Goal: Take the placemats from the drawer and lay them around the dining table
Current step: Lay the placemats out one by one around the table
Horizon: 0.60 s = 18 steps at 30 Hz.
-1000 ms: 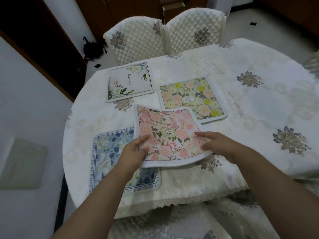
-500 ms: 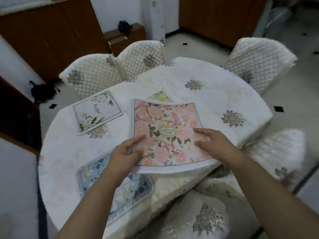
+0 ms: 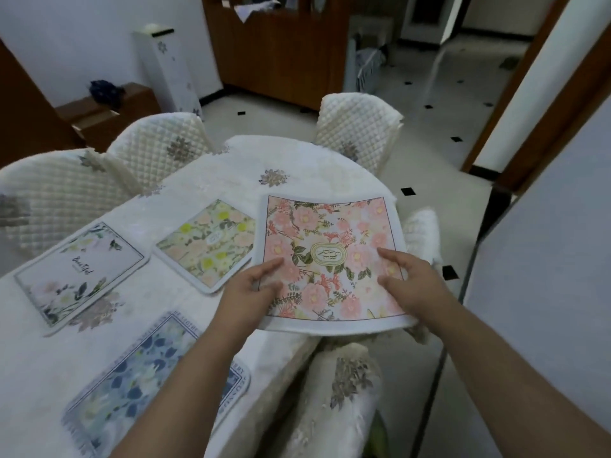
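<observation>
I hold a pink floral placemat [image 3: 330, 233] flat in the air over the right edge of the round dining table [image 3: 231, 166]. My left hand [image 3: 251, 289] grips its near left edge and my right hand [image 3: 410, 282] its near right edge. Three more placemats lie on the white tablecloth: a yellow floral placemat [image 3: 205, 249] just left of the pink one, a white leafy placemat [image 3: 79, 272] farther left, and a blue floral placemat [image 3: 139, 385] nearest me, partly under my left forearm.
Quilted cream chairs ring the table: two at the far left [image 3: 155, 150], one at the far right [image 3: 357, 133], one below my hands [image 3: 337, 391]. A white wall [image 3: 545, 259] stands close on the right. Wooden cabinets [image 3: 281, 51] lie beyond on a tiled floor.
Both hands have carried the pink placemat to the right, off the yellow one and toward the table's right edge. My view has swung right along the table.
</observation>
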{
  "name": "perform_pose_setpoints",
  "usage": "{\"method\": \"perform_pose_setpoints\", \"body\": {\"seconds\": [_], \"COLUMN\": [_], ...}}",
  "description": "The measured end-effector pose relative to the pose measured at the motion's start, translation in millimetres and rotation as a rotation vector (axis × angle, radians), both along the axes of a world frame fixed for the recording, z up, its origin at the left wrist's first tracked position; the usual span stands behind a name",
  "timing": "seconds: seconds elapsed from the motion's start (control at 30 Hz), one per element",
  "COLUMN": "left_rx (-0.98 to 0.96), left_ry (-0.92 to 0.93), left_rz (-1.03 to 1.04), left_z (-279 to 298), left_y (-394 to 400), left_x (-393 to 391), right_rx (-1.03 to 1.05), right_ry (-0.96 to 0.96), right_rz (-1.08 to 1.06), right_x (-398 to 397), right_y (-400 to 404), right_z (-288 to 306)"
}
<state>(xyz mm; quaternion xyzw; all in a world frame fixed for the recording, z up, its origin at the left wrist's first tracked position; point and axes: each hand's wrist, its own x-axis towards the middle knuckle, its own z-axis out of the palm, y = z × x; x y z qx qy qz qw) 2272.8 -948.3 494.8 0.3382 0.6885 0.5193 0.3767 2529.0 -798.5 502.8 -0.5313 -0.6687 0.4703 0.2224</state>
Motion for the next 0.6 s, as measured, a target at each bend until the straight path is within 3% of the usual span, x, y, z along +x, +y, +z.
{"method": "perform_pose_setpoints", "body": {"seconds": [0.17, 0.6], "left_rx": [-0.02, -0.108], "left_ry": [-0.005, 0.045], "left_rz": [0.01, 0.328], "left_z": [-1, -13], "left_y": [39, 130], "left_x": [11, 20], "right_rx": [-0.039, -0.09], "right_ry": [0.058, 0.016], "right_rz": [-0.024, 0.346], "right_x": [11, -42], "right_y": [37, 202], "right_z": [-5, -22]}}
